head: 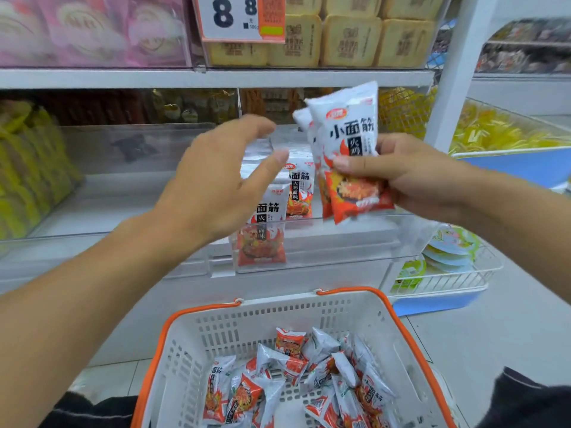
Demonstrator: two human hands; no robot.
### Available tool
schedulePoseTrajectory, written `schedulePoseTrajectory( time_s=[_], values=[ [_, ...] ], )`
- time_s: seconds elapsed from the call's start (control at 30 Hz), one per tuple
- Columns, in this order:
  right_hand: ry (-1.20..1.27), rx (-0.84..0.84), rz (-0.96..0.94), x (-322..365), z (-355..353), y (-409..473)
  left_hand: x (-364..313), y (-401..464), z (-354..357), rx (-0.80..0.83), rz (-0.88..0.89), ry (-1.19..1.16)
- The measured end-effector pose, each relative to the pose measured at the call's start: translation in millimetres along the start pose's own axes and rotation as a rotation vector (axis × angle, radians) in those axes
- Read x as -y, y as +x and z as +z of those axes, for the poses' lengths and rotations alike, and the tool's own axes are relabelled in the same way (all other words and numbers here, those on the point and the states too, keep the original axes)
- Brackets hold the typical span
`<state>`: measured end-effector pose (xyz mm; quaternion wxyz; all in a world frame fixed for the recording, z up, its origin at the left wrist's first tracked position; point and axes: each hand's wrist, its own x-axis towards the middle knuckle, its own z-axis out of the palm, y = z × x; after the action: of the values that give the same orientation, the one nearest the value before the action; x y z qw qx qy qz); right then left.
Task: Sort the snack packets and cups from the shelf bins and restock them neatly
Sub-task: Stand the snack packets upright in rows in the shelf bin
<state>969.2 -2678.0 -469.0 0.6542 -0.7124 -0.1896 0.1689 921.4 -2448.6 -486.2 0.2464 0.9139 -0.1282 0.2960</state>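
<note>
My right hand [401,171] grips a small bunch of white-and-red snack packets [346,143], held upright in front of the clear shelf bin [340,242]. More of the same packets [272,217] stand in a row inside that bin. My left hand [222,177] hovers above the standing row with straight, spread fingers and holds nothing. Below, a white basket with orange handles [216,332] holds several loose packets [296,378] of the same kind.
The bin to the left holds yellow packets [27,168]. A wire basket with sealed cups [448,251] sits low on the right. Yellow snacks [500,131] fill a bin at far right. Beige packages [349,38] and a price sign [241,17] are on the upper shelf.
</note>
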Motion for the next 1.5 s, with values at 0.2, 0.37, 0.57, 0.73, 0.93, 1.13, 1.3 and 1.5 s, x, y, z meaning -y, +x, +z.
schedulePoseTrajectory(
  time_s=[0.2, 0.37, 0.57, 0.73, 0.93, 1.13, 1.3, 1.5],
  values=[
    [-0.135, -0.021, 0.122, -19.5, -12.1, 69.5, 21.0, -1.2, 7.0, 0.382, 0.042, 0.392],
    [-0.478, -0.027, 0.139, -31.5, -3.9, 93.6, 22.5, -1.3, 6.0, 0.391, 0.026, 0.447],
    [-0.664, -0.120, 0.157, -44.0, 4.3, 99.1, 24.7, -0.6, 8.2, 0.386, 0.031, 0.468],
    [-0.556, -0.114, 0.225, -40.4, 5.3, 99.7, 27.9, -1.8, 11.8, 0.367, 0.050, 0.451],
    [-0.532, -0.109, 0.264, -36.2, -1.4, 92.4, 32.6, -5.6, 12.5, 0.366, 0.067, 0.431],
    [-0.509, -0.124, 0.295, -31.9, -14.2, 78.1, 30.1, -9.6, 14.0, 0.354, 0.083, 0.421],
    [-0.324, 0.040, 0.353, -48.3, -10.8, 92.4, 26.0, -11.6, 16.6, 0.341, 0.107, 0.409],
    [-0.561, -0.078, 0.351, -30.4, -12.1, 87.0, 22.5, -18.7, 14.1, 0.212, 0.180, 0.383]
  ],
)
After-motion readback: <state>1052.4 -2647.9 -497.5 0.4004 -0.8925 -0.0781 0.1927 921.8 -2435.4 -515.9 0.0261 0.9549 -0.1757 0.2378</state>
